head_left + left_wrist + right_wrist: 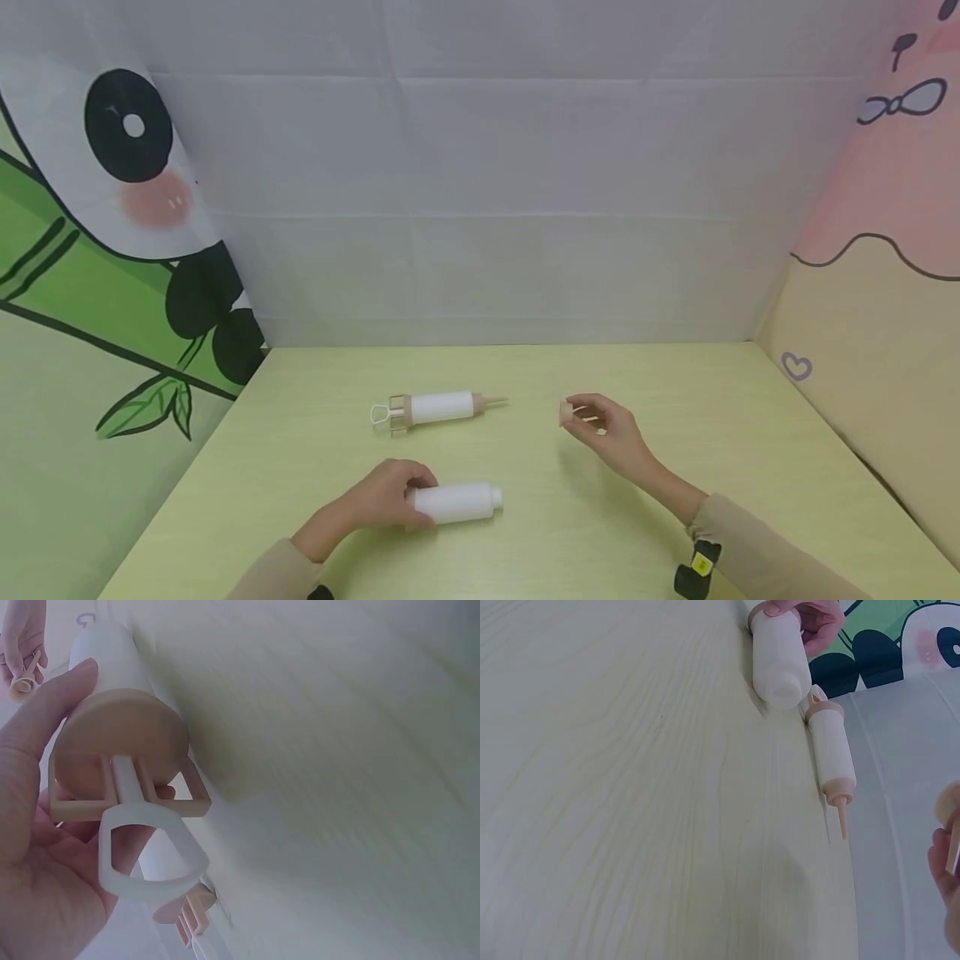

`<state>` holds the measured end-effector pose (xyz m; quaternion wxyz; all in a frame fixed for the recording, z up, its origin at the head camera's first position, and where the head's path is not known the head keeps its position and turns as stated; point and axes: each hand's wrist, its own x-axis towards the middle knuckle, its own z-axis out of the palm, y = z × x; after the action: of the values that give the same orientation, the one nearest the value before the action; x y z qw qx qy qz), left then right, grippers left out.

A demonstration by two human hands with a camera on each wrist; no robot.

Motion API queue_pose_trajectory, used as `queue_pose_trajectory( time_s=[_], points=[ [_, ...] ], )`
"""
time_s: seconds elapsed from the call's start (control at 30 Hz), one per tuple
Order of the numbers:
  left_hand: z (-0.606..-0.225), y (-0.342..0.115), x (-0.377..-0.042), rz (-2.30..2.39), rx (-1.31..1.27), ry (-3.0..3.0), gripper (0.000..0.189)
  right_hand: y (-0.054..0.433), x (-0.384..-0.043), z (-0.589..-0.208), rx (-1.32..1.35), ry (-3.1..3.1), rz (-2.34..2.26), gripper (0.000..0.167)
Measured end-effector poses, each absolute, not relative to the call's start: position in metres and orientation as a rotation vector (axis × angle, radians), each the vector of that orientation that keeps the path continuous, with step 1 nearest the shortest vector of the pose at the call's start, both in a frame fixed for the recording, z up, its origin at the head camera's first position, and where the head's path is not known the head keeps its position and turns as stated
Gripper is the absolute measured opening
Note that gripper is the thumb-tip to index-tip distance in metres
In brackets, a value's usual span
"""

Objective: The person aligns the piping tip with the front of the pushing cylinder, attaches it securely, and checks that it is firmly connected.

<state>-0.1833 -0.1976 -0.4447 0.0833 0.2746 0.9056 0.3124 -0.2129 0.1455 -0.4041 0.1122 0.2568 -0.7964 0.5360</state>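
My left hand (386,498) grips a white syringe (454,503) by its peach end, low over the table, with its bare neck facing right. In the left wrist view, the peach end cap (124,742) with two finger loops and the white plunger ring (154,886) point toward the camera. Over the table's right side, my right hand (611,435) pinches a small peach nozzle cap (566,412) between thumb and fingers; a thin spout runs back toward the palm. A second, slimmer syringe (442,407) with its peach nozzle fitted lies behind the first.
The pale wood-grain table (675,383) meets a white cloth backdrop (480,275) at the back. Printed cartoon panels stand left (172,325) and right (847,333). A black strap device (697,571) sits on the right wrist.
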Motion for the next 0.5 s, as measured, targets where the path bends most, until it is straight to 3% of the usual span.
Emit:
queue_pose_trajectory(
  time_s=[0.5],
  points=[
    [-0.42, -0.198, -0.19, 0.977, 0.863, 2.82, 0.032, 0.14, -0.214, -0.406, 0.805, -2.297, 1.611, 0.028]
  ],
)
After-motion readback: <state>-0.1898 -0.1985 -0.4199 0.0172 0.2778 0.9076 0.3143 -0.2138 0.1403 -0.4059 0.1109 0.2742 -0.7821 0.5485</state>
